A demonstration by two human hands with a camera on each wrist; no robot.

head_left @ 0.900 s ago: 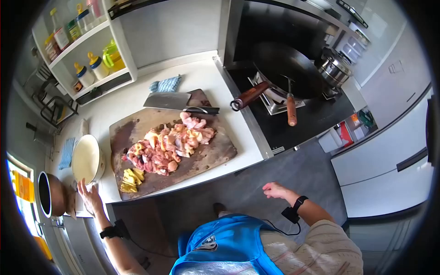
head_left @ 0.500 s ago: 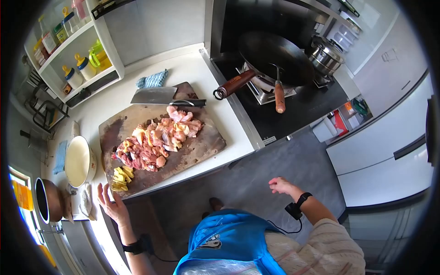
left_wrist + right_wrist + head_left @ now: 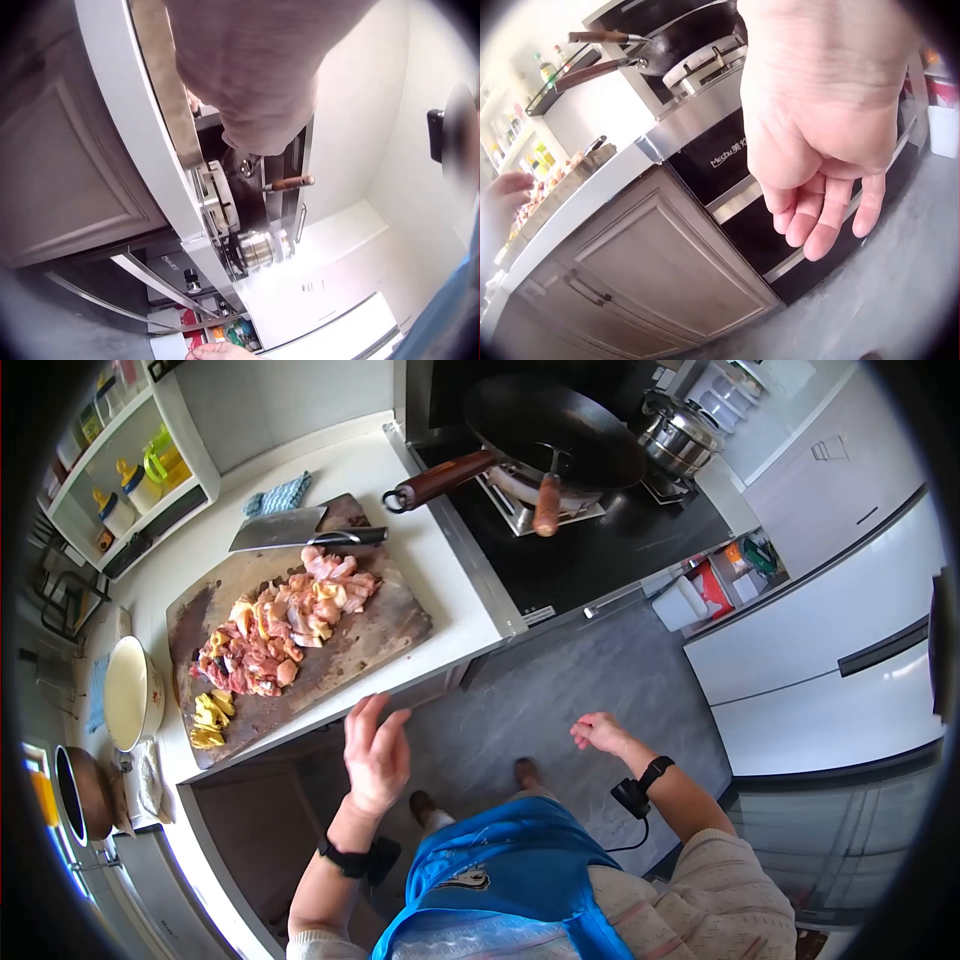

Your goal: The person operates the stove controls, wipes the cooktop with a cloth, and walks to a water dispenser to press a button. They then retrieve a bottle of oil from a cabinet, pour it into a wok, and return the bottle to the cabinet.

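Fingers (image 3: pixel 366 712) of left hand (image 3: pixel 376 758) straight, slightly apart, holding nothing, near counter (image 3: pixel 440 575) edge. Right hand (image 3: pixel 598 731) loosely curled, empty.

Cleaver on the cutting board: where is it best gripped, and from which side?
Grip the cleaver by its dark handle, coming from above on the stove side. It lies flat at the far edge of the cutting board, handle pointing toward the stove, with chopped meat just in front of the blade.
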